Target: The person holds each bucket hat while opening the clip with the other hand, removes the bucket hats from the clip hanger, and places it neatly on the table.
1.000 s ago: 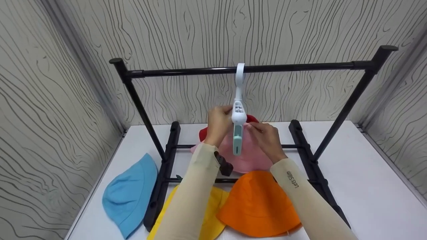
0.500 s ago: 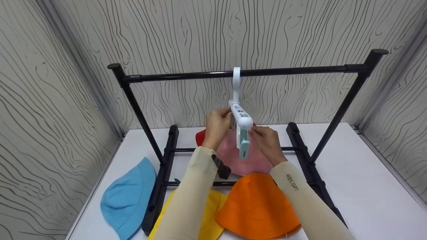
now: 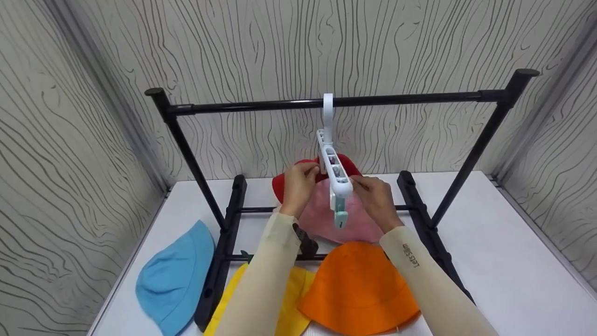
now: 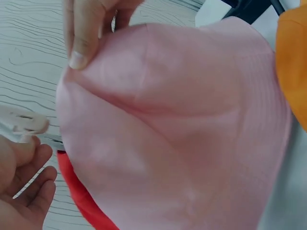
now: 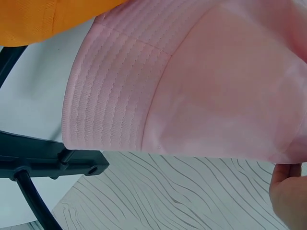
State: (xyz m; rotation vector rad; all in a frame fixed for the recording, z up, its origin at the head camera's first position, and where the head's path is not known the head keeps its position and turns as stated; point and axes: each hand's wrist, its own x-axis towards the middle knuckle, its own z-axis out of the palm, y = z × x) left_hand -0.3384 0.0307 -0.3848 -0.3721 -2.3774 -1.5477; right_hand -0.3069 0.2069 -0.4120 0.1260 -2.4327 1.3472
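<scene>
A white hanger (image 3: 338, 177) with a mint-green clip (image 3: 341, 219) hooks over the black rail, one end turned toward me. My right hand (image 3: 374, 198) pinches the top edge of the pink bucket hat (image 3: 317, 212) between thumb and fingers. The hat hangs below the hanger and fills much of the left wrist view. On the other side my left hand (image 3: 298, 186) holds the hanger's far clip (image 4: 29, 120) at its fingertips. Behind the pink hat a red hat (image 3: 279, 186) shows, partly hidden.
The black rack's rail (image 3: 401, 99) crosses above the hands. On the white table (image 3: 508, 242), an orange hat (image 3: 359, 289) and a yellow hat (image 3: 294, 294) lie in front, under the forearms. A blue hat (image 3: 175, 277) lies left. A patterned wall (image 3: 261, 51) stands behind.
The hanger has swung round, its near end coming toward me and lower, its far end showing more. My left hand has shifted slightly left and down; more of the red hat shows.
</scene>
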